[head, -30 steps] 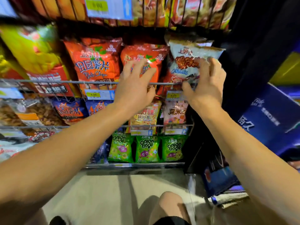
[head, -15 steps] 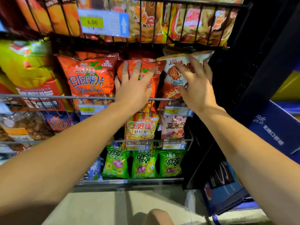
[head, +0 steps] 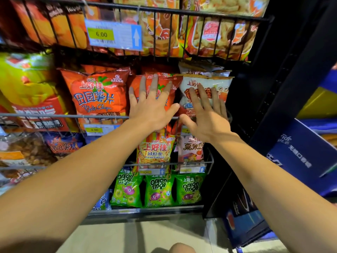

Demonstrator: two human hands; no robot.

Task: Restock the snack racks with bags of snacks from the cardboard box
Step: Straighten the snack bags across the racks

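Snack bags fill the wire rack (head: 60,116) in front of me, and both my hands are on the middle shelf. My right hand (head: 206,115) lies flat on the white snack bag (head: 206,83), fingers straight and a little spread, pressing its front; it does not curl round the bag. This white bag stands upright at the right end of the middle shelf, behind the front wire, with another bag of the same kind just behind it. My left hand (head: 151,106) is also flat and spread, palm against the orange chips bag (head: 158,79) that stands just beside the white one, on its left. The two bags touch each other at their upper corners. The thumbs of my two hands are near each other but apart.

To the left of my left hand stands a second orange chips bag (head: 96,95), and further left a yellow and red bag (head: 25,92). On the shelf above, behind black wires, I see large orange bags and a price label (head: 113,34) that reads 6.00. Below my hands there is a prawn crackers bag (head: 155,150) and a pink bag (head: 191,148) beside it, and under them three green onion rings bags (head: 158,189) in a row. At the right, past the dark rack post, blue boxes (head: 299,157) are visible. I cannot see the cardboard box.
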